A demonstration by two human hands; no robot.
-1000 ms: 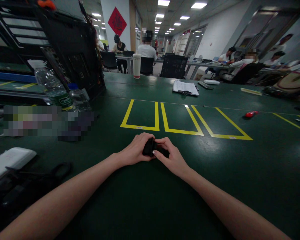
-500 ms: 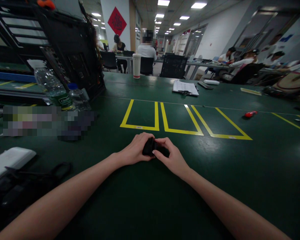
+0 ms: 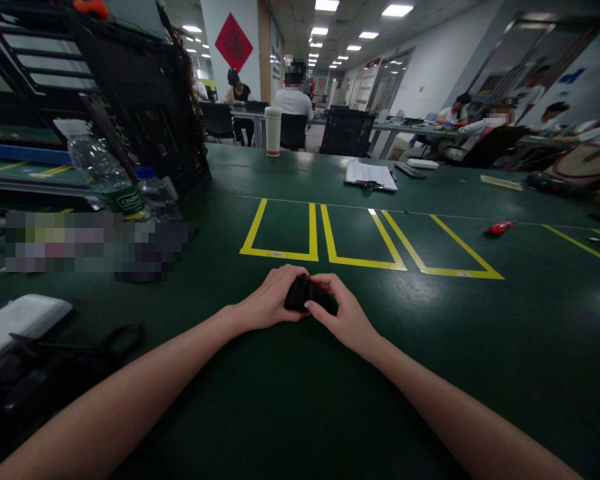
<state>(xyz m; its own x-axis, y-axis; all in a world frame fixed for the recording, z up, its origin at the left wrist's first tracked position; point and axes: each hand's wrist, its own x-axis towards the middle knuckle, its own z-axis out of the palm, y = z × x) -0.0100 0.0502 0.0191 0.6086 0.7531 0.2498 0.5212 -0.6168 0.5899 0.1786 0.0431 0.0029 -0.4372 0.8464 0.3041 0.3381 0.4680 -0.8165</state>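
A small black box-like object (image 3: 296, 295) is between my hands, low over the green tabletop. My left hand (image 3: 273, 297) is wrapped round its left side, with the thumb on the near edge and the fingers over the far edge. On its right end, the thumb and fingertips of my right hand (image 3: 343, 307) press in a pinch. A dark gap shows inside the right hand's curl. Much of the object is hidden by my fingers, so its exact kind cannot be made out.
Yellow tape outlines (image 3: 279, 255) lie beyond my hands. Farther back are a clipboard with papers (image 3: 370, 175) and a white cup (image 3: 273, 133). A red object (image 3: 501, 229) sits right. Plastic bottles (image 3: 100, 167), a black frame (image 3: 145, 100) and a white device (image 3: 25, 323) stand left.
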